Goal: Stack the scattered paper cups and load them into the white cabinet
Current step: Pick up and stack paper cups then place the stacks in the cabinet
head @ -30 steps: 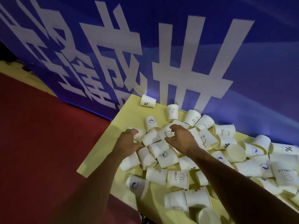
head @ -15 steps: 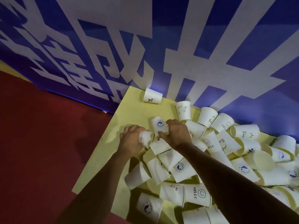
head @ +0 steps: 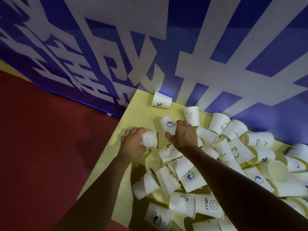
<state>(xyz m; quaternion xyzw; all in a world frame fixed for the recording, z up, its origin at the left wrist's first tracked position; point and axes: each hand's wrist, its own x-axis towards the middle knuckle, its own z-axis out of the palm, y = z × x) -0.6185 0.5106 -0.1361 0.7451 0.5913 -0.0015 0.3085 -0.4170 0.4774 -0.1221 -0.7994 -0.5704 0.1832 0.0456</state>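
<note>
White paper cups (head: 193,179) are dumped all over the pale yellow table (head: 141,112), most on their sides in a heap that runs off to the right of both hands. Left hand (head: 133,144) has its grip wrapped around a white paper cup with a smiley face and "HELLO" print (head: 149,139), lying sideways with the open rim facing the right hand. Right hand (head: 183,136) is just beside it, fingers curled down over a white paper cup with a round blue logo (head: 168,124) at its fingertips; looks like it's touching it, but I can't tell if that grip has actually closed. Just past the right hand there's a white cup with a "Hi" bear drawing (head: 191,115), and further beyond, alone near the table's far corner, a white cup with a "%" mark (head: 161,102). Behind the table is a blue banner with big white characters (head: 166,47), and left of the left hand it's red floor (head: 50,139). No white cabinet anywhere in view.
</note>
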